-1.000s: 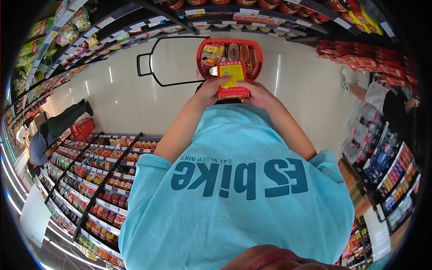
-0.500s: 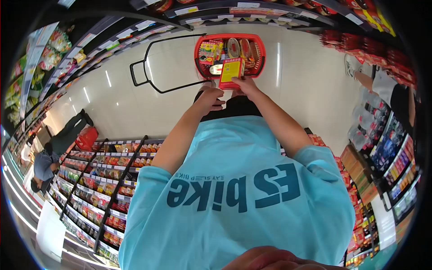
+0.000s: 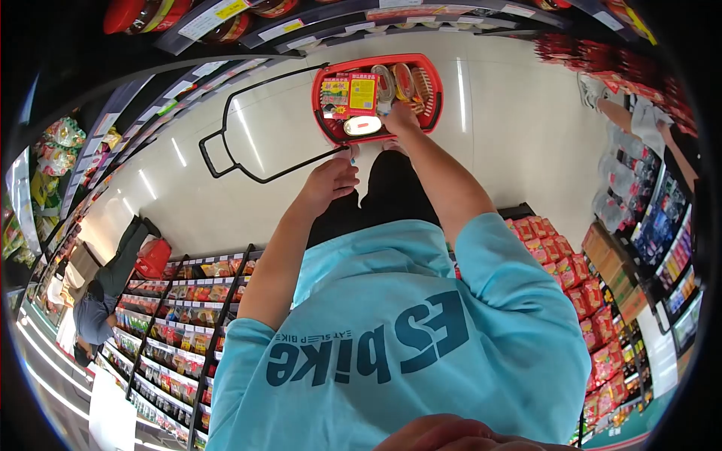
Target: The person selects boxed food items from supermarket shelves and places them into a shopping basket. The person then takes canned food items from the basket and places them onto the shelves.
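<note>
One red-and-yellow box [image 3: 362,92] is sitting in the red basket [image 3: 437,98] at 12 o'clock, looking light, stiff, crushable; opposite edges suit holding. Right hand [image 3: 401,118] is reaching near its 4 o'clock corner, grip unclear. Left hand [image 3: 329,183] is hanging empty, loosely curled.

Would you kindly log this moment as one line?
right hand: by red-yellow box in basket, grip unclear | left hand: empty, outside basket
</note>
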A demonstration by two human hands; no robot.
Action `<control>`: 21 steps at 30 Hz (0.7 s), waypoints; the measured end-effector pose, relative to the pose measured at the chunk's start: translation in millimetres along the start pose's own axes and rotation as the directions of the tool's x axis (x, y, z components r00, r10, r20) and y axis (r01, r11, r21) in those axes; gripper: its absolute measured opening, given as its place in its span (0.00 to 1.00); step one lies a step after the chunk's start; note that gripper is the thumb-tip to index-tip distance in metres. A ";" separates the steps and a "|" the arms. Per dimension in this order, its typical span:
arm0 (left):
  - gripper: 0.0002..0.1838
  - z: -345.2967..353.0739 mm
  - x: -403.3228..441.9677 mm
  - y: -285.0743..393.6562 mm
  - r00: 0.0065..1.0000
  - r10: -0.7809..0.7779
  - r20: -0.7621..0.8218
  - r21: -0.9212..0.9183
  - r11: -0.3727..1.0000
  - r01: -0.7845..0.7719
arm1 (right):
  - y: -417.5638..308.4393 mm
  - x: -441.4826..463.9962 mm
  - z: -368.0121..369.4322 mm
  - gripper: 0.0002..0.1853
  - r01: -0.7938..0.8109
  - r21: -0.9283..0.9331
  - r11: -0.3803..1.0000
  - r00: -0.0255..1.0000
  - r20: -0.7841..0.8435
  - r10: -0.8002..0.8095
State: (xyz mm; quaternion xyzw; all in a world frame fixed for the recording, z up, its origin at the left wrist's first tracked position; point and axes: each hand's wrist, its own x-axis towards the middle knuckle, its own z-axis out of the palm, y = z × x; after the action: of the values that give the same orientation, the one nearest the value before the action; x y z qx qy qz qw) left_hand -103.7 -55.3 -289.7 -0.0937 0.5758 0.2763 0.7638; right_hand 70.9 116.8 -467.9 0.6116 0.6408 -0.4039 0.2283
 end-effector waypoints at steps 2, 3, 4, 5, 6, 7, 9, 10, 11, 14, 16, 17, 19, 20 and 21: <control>0.21 -2.4 14.1 -0.8 1.000 0.015 0.001 -0.032 0.999 -0.015 | -21.0 4.1 -24.0 0.37 0.094 -0.109 0.990 0.963 -0.242 -0.118; 0.21 0.2 18.4 1.4 1.000 0.019 0.003 -0.035 0.999 -0.019 | -24.2 24.7 -31.8 0.38 0.171 -0.199 0.965 0.921 -0.317 -0.228; 0.21 6.8 19.5 4.6 0.999 0.047 0.000 -0.052 0.998 -0.047 | -27.1 51.0 -38.7 0.39 0.235 -0.293 0.927 0.862 -0.377 -0.338; 0.21 12.2 21.4 8.2 0.997 0.078 -0.006 -0.071 0.994 -0.079 | -36.4 63.3 -52.2 0.36 0.255 -0.414 0.874 0.761 -0.471 -0.445; 0.21 15.8 24.9 11.1 0.997 0.083 -0.008 -0.077 0.994 -0.083 | -49.0 73.9 -69.9 0.33 0.253 -0.530 0.809 0.639 -0.537 -0.551; 0.21 19.9 28.2 12.3 0.995 0.096 0.004 -0.103 0.990 -0.095 | -61.1 90.1 -83.0 0.29 0.229 -0.556 0.799 0.562 -0.595 -0.575; 0.17 26.6 31.3 13.8 0.994 0.104 0.015 -0.153 0.983 -0.100 | -80.8 112.9 -107.7 0.25 0.206 -0.584 0.785 0.479 -0.640 -0.601; 0.17 26.3 33.1 14.3 0.994 0.108 0.013 -0.158 0.982 -0.105 | -89.9 121.4 -120.6 0.23 0.175 -0.638 0.750 0.540 -0.575 -0.615; 0.17 26.3 33.9 13.5 0.994 0.109 0.032 -0.166 0.981 -0.102 | -96.1 125.6 -129.0 0.20 0.145 -0.691 0.708 0.602 -0.506 -0.617; 0.17 23.7 33.5 8.1 0.993 0.105 0.058 -0.191 0.977 -0.092 | -92.5 148.5 -134.7 0.19 0.087 -0.785 0.614 0.549 -0.477 -0.687; 0.17 19.4 32.0 3.7 0.993 0.099 0.060 -0.206 0.975 -0.085 | -105.6 155.5 -146.6 0.16 0.159 -0.725 0.670 0.722 -0.377 -0.580; 0.17 16.7 31.6 2.3 0.995 0.096 0.037 -0.208 0.974 -0.086 | -112.1 161.4 -148.7 0.14 0.205 -0.650 0.732 0.854 -0.246 -0.458; 0.17 11.6 30.5 -0.9 0.996 0.093 0.006 -0.216 0.972 -0.089 | -102.4 185.0 -139.6 0.14 0.219 -0.671 0.708 0.799 -0.294 -0.525; 0.17 9.3 31.0 -2.3 0.996 0.089 -0.016 -0.226 0.970 -0.091 | -91.2 203.9 -133.8 0.15 0.217 -0.692 0.689 0.737 -0.347 -0.580; 0.17 7.5 32.0 -3.1 0.995 0.088 -0.037 -0.236 0.967 -0.094 | -78.9 236.7 -121.8 0.15 0.203 -0.708 0.676 0.668 -0.405 -0.625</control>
State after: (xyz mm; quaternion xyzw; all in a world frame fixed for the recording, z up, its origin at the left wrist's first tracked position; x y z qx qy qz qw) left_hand -89.9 -44.3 -317.6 -0.1616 0.5521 0.3767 0.7260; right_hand -15.8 361.6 -566.0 0.4267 0.9005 0.0062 0.0838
